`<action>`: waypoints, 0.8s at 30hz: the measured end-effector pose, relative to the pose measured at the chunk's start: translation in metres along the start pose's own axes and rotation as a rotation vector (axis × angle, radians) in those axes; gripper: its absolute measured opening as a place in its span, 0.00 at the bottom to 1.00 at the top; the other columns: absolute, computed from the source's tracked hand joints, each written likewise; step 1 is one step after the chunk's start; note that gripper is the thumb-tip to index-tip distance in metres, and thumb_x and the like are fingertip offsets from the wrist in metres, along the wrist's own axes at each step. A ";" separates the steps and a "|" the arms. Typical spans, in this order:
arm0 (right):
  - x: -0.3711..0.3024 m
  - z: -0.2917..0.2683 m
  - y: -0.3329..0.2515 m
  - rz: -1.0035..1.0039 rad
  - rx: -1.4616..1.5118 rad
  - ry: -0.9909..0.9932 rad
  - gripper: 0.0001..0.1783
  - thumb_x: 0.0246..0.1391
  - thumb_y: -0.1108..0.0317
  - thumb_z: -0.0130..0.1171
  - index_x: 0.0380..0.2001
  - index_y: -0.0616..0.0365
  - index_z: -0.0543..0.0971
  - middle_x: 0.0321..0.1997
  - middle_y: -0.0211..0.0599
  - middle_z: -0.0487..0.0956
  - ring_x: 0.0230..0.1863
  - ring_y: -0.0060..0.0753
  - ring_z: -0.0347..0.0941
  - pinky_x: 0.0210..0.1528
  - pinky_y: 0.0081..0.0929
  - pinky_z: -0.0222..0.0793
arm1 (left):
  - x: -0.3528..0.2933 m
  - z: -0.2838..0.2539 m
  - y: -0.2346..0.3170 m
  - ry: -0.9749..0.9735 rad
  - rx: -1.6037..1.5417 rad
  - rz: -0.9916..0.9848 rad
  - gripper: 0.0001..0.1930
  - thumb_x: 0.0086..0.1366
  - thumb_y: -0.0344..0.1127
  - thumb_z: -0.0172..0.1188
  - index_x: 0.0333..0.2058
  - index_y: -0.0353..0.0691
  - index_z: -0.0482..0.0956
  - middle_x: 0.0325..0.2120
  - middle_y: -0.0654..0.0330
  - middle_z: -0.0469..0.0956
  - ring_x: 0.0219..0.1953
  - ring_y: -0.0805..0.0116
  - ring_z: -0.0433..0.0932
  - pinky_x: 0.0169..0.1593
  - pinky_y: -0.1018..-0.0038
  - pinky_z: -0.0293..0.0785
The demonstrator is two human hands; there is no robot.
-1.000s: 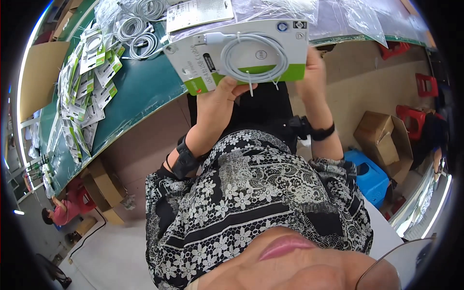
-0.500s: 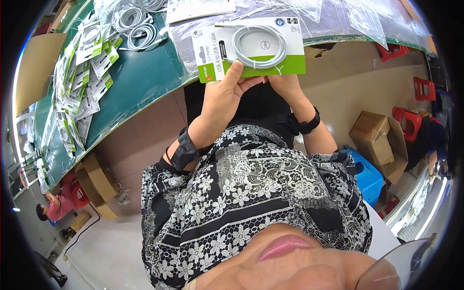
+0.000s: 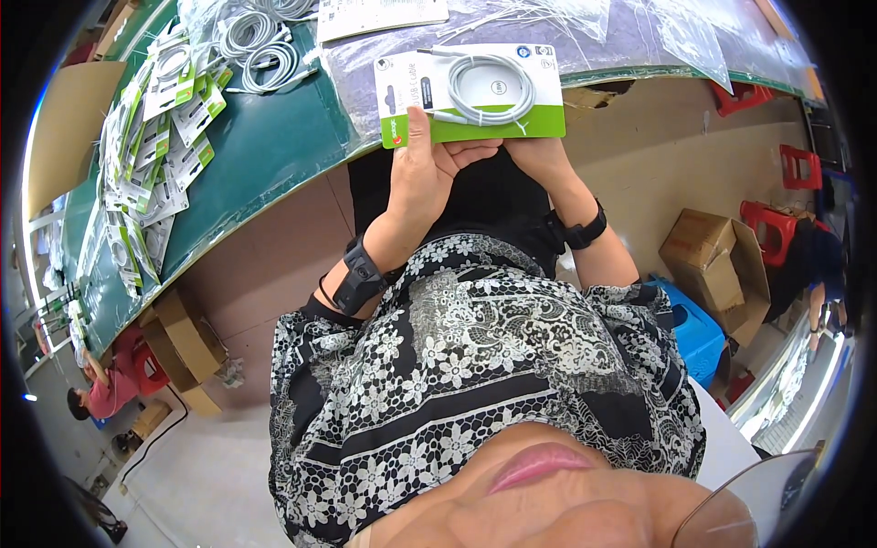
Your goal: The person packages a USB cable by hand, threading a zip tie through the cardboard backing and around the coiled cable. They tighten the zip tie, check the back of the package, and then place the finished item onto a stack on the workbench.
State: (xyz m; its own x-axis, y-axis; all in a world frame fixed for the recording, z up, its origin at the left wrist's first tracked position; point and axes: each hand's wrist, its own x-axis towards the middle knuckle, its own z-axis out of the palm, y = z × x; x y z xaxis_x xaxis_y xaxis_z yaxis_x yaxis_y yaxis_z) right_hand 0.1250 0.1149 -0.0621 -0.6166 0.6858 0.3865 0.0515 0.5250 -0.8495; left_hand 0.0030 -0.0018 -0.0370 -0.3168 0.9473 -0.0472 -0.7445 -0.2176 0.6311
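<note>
Between my hands, over the near edge of the table, is a white and green cable card [image 3: 539,91] with a coiled pale grey cable [image 3: 454,84] on its face. My left hand [image 3: 422,157] grips the card's lower left, its thumb on the front and its fingers behind. Under the lower right edge, my right hand [image 3: 541,157] supports the card; most of its fingers are hidden behind it. A thin white tie end sticks out below the coil.
Many similar carded cables [image 3: 164,146] lie heaped on the green table [image 3: 265,146] at left. Loose coiled cables [image 3: 260,50] and a stack of cards [image 3: 379,16] are at the back. Thin white ties [image 3: 493,20] lie beyond my hands. A cardboard box [image 3: 708,256] stands right.
The cable card has tilted and now looks shorter and a little smaller. My left thumb has shifted left and up along the card's front, off the cable coil.
</note>
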 end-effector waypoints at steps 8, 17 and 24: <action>0.000 0.000 -0.004 -0.082 -0.019 0.094 0.23 0.41 0.82 0.61 0.46 0.65 0.73 0.44 0.44 0.78 0.47 0.39 0.74 0.49 0.31 0.70 | -0.006 0.008 0.002 0.007 0.091 -0.018 0.25 0.72 0.48 0.40 0.53 0.27 0.63 0.43 0.44 0.75 0.44 0.49 0.79 0.48 0.60 0.79; -0.002 0.009 0.006 -0.199 -0.005 0.029 0.17 0.46 0.83 0.56 0.43 0.63 0.76 0.43 0.41 0.79 0.47 0.37 0.74 0.49 0.34 0.69 | -0.008 0.015 0.000 0.061 0.057 0.044 0.22 0.72 0.42 0.43 0.53 0.27 0.63 0.44 0.45 0.75 0.43 0.49 0.79 0.48 0.60 0.79; 0.000 0.013 0.001 -0.081 0.044 -0.106 0.14 0.47 0.84 0.54 0.40 0.63 0.76 0.38 0.38 0.79 0.39 0.35 0.76 0.41 0.30 0.71 | -0.005 0.009 0.005 0.163 0.346 0.183 0.21 0.73 0.44 0.41 0.45 0.28 0.70 0.35 0.49 0.78 0.34 0.59 0.82 0.39 0.70 0.81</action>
State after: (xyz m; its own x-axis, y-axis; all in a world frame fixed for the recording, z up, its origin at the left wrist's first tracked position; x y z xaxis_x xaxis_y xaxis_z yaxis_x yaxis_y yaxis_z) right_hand 0.1152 0.1092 -0.0675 -0.6968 0.5841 0.4164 -0.0346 0.5524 -0.8328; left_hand 0.0061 -0.0053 -0.0270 -0.5351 0.8446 -0.0141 -0.4351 -0.2613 0.8616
